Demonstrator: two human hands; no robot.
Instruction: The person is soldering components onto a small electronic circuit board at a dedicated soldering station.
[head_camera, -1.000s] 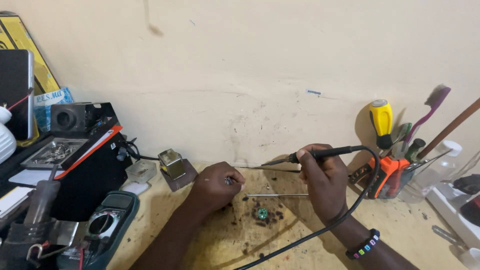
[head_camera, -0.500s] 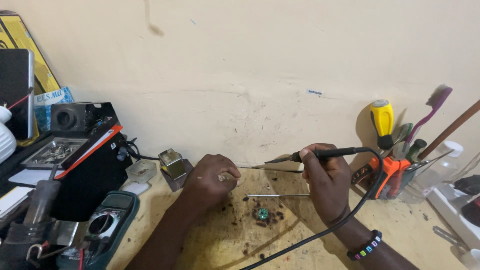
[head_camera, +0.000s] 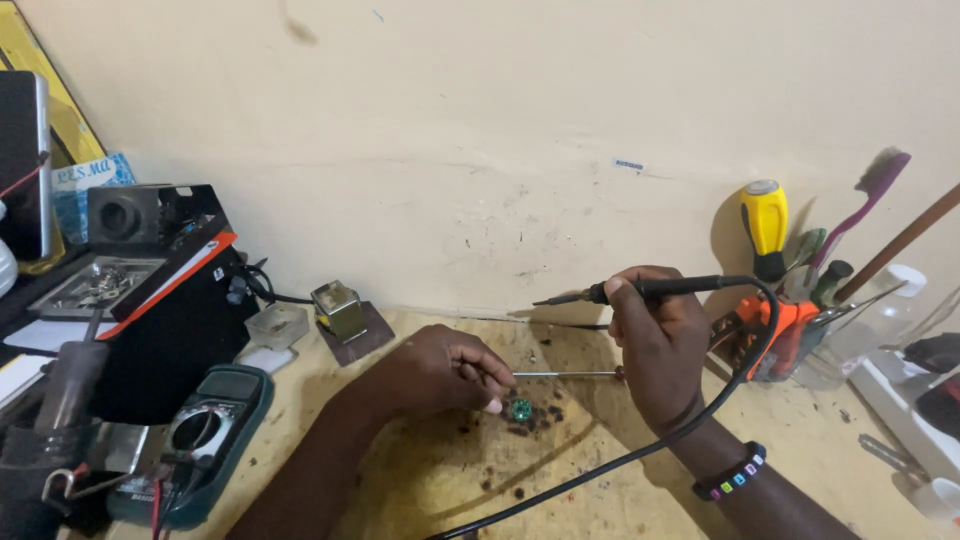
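My right hand (head_camera: 655, 345) grips a black soldering iron (head_camera: 640, 291) held level above the bench, its tip pointing left and its black cord (head_camera: 620, 460) trailing down past my wrist. My left hand (head_camera: 445, 372) rests on the bench with its fingers pinched on one end of a thin metal rod (head_camera: 565, 374) that runs right toward my right hand. A small round green circuit board (head_camera: 521, 408) lies on the stained wooden benchtop (head_camera: 430, 470), just below my left fingertips.
A green multimeter (head_camera: 200, 435) and a black box with an orange edge (head_camera: 160, 290) sit at the left. A small metal block (head_camera: 340, 310) stands near the wall. An orange holder (head_camera: 770, 335) with a yellow-handled screwdriver (head_camera: 765, 225) and a toothbrush (head_camera: 870, 195) is at the right.
My left hand moved down and right, closer to the green board. The view shifted slightly. My right hand keeps the soldering iron level in much the same place.
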